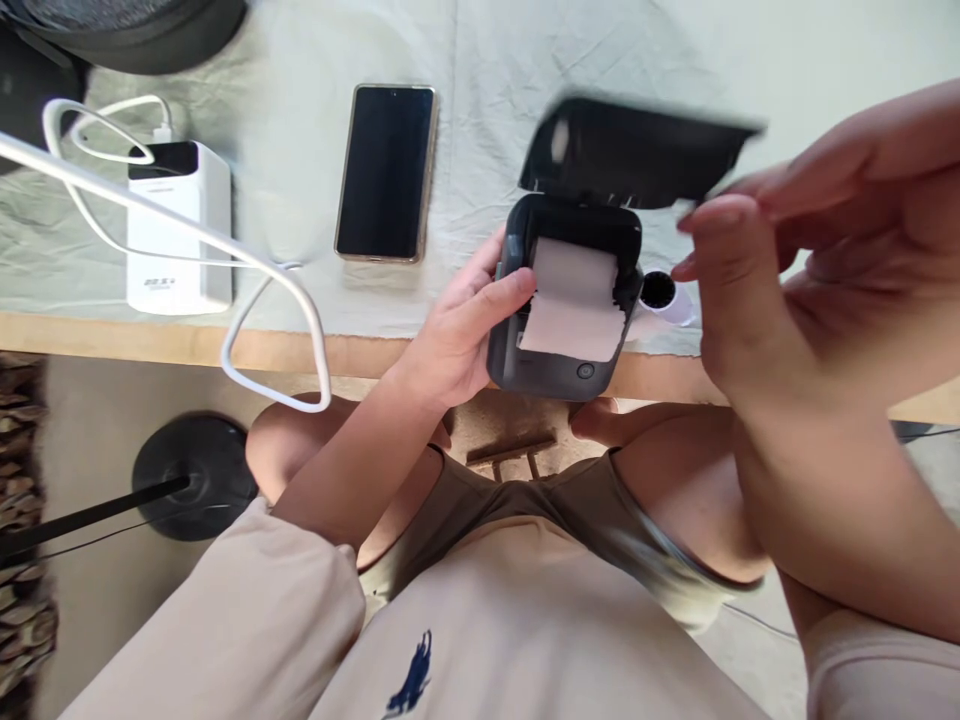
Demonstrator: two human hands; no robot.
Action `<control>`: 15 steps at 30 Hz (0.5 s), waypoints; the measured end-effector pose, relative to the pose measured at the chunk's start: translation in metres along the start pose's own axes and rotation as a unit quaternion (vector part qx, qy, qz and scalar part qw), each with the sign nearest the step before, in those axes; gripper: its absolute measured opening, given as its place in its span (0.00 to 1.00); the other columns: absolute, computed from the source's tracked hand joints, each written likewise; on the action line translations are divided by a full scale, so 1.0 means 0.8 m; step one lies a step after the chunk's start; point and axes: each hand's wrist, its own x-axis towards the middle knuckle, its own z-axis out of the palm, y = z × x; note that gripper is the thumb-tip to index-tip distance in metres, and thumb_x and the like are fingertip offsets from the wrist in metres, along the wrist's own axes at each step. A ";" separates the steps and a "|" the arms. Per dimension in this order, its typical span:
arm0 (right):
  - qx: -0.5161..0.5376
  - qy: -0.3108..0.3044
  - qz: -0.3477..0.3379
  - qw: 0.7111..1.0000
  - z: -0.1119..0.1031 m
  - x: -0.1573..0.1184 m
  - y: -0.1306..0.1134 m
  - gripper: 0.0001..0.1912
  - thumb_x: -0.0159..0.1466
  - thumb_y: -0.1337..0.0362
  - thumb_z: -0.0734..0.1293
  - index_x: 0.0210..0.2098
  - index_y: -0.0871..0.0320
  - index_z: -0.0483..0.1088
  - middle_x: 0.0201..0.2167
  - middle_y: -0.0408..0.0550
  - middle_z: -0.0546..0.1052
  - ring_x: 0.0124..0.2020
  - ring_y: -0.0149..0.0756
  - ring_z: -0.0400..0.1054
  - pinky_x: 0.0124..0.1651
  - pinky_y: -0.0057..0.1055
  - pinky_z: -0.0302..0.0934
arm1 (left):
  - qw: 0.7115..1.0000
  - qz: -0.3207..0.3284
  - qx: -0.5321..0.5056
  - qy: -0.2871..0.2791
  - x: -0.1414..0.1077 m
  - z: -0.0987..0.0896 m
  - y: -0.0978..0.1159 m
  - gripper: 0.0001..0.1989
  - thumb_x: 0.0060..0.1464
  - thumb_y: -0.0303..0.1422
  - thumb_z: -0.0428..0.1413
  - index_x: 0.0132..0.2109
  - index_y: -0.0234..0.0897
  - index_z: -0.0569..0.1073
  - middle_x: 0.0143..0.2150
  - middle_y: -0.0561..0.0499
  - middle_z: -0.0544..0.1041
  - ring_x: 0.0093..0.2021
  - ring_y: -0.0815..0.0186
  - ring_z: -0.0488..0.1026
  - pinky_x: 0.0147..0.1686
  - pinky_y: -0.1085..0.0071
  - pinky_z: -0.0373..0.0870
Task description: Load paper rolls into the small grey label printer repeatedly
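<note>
A small dark grey printer (555, 375) is held over the table's front edge, with my left hand (476, 320) wrapped round its left side and the thumb on the white paper. Inside the printer sits a white paper roll (574, 300), its torn end lying over the front beside a round power button. The printer's black lid (637, 150) stands raised at the back, blurred. My right hand (795, 250) is at the lid's right corner, thumb and fingertips close together on it. A white roll with a dark core (660, 290) lies just right of the printer.
A black-screened phone (386, 172) lies left of the printer on the pale cloth (285, 60). Farther left stands a white power bank (180, 235) with a looping white cable (319, 350) crossing the table edge. A black object (150, 35) is at the back left; a round black base (195, 475) stands below.
</note>
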 end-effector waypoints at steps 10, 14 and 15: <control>-0.132 -0.036 0.003 0.991 -0.018 0.000 0.041 0.09 0.72 0.56 0.74 0.51 0.38 0.80 0.25 0.42 0.77 0.26 0.45 0.74 0.26 0.40 0.63 | 0.999 0.002 0.036 0.035 -0.009 0.007 0.002 0.18 0.67 0.37 0.68 0.61 0.41 0.82 0.63 0.43 0.85 0.83 0.38 0.70 0.69 0.51 0.84; -0.047 -0.035 0.022 0.998 -0.028 0.002 0.035 0.11 0.69 0.56 0.77 0.51 0.35 0.81 0.24 0.40 0.76 0.24 0.44 0.70 0.28 0.44 0.64 | 0.997 0.002 0.017 0.073 -0.009 0.012 0.004 0.14 0.66 0.31 0.67 0.58 0.37 0.81 0.64 0.42 0.85 0.83 0.42 0.69 0.77 0.50 0.77; -0.005 -0.019 0.033 0.999 -0.035 0.001 0.037 0.13 0.69 0.56 0.78 0.52 0.33 0.81 0.26 0.40 0.77 0.24 0.44 0.70 0.29 0.45 0.66 | 0.997 0.010 0.016 0.079 -0.009 0.011 0.004 0.12 0.67 0.30 0.66 0.56 0.37 0.81 0.63 0.43 0.86 0.83 0.43 0.69 0.78 0.51 0.76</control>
